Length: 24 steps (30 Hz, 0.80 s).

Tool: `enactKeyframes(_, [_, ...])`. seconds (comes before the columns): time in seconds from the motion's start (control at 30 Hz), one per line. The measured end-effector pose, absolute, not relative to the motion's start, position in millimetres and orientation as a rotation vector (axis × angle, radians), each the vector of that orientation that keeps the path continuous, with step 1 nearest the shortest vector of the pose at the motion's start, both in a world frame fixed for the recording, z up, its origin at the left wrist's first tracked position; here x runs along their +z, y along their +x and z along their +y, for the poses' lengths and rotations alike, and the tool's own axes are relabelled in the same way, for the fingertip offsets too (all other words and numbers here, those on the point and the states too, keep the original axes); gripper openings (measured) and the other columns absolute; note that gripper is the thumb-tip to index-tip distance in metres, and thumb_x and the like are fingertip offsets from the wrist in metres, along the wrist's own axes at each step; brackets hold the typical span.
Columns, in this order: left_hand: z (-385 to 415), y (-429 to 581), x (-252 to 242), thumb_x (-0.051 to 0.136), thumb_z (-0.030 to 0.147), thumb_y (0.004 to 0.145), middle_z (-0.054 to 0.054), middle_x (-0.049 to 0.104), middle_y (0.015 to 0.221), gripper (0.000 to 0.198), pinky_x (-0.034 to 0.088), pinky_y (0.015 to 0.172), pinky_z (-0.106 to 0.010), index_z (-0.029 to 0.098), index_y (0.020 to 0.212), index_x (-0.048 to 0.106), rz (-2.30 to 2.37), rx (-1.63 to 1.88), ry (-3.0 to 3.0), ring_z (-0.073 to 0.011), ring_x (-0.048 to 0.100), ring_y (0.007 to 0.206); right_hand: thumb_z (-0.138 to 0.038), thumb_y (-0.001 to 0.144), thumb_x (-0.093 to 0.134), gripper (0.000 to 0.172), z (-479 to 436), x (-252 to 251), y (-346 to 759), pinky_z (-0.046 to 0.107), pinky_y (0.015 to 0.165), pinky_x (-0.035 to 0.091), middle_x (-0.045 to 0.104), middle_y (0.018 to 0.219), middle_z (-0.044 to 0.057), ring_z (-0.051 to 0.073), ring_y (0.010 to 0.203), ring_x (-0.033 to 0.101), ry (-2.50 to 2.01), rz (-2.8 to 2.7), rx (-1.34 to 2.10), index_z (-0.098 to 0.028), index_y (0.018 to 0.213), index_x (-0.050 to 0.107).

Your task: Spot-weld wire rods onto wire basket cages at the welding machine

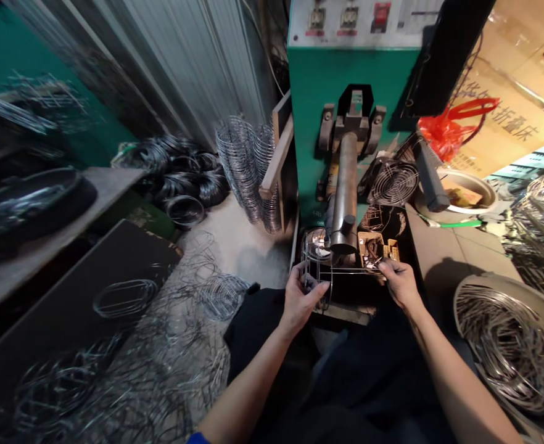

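My left hand (302, 297) is closed round the side of a bent-wire frame (319, 266), a small cage of thin metal with rounded loops. Thin straight wires run from it to the right, toward my right hand (400, 282). That hand pinches a wire end or a small wire piece between thumb and fingers; which of these I cannot tell. Just above the frame is the round steel arm (347, 179) of a green machine (309, 123). Whether the frame touches the arm's end is unclear. Small tan baskets (370, 242) with metal pieces sit behind the wires.
On the right, a tub (466, 280) holds many bent wires, and a pale basin (485, 192) stands behind it. Stacked wire rings (239, 166) lean near a wooden board (279, 148). Loose wire loops (170, 345) cover the floor at left. A dark bar (432, 176) juts out at right.
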<state>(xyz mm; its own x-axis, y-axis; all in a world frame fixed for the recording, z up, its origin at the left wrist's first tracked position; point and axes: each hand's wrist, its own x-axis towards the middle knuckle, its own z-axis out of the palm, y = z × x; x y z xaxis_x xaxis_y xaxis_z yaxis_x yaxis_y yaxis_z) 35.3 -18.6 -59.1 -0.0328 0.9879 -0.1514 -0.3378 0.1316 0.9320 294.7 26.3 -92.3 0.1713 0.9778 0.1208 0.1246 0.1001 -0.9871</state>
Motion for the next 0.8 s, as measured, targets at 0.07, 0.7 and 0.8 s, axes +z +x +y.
enactKeyframes(0.07, [-15.5, 35.6, -57.8, 0.088, 0.038, 0.069, 0.01, 0.051, 0.068, 0.071, 0.044, 0.04, -0.017, 0.02, 0.126, 0.05, 1.059, 1.29, 0.836, -0.0055, 0.046, 0.045, -0.058, 0.075, 0.076, 0.063, 28.8, -91.3, 295.7, 0.027, 0.055, 0.025, 0.03, 0.053, -0.005, 0.01, 0.055, 0.027, -1.29, -1.211, 0.949, -0.02, 0.048, 0.034])
enactKeyframes(0.7, [-3.9, 36.4, -61.2, 0.087, 0.04, 0.07, 0.012, 0.047, 0.063, 0.071, 0.044, 0.039, -0.018, 0.02, 0.126, 0.047, 1.047, 1.279, 0.873, -0.0058, 0.044, 0.041, -0.06, 0.074, 0.076, 0.062, 36.8, -86.6, 298.5, 0.026, 0.051, 0.026, 0.032, 0.052, -0.005, 0.01, 0.052, 0.029, -1.322, -1.223, 0.933, -0.02, 0.048, 0.036])
enactKeyframes(0.8, [-2.6, 36.9, -63.2, 0.086, 0.041, 0.072, 0.012, 0.048, 0.062, 0.07, 0.043, 0.038, -0.018, 0.019, 0.125, 0.047, 1.033, 1.277, 0.896, -0.0058, 0.044, 0.04, -0.06, 0.074, 0.076, 0.061, 35.7, -84.9, 298.0, 0.026, 0.049, 0.028, 0.036, 0.051, -0.004, 0.01, 0.05, 0.031, -1.336, -1.213, 0.939, -0.021, 0.048, 0.038])
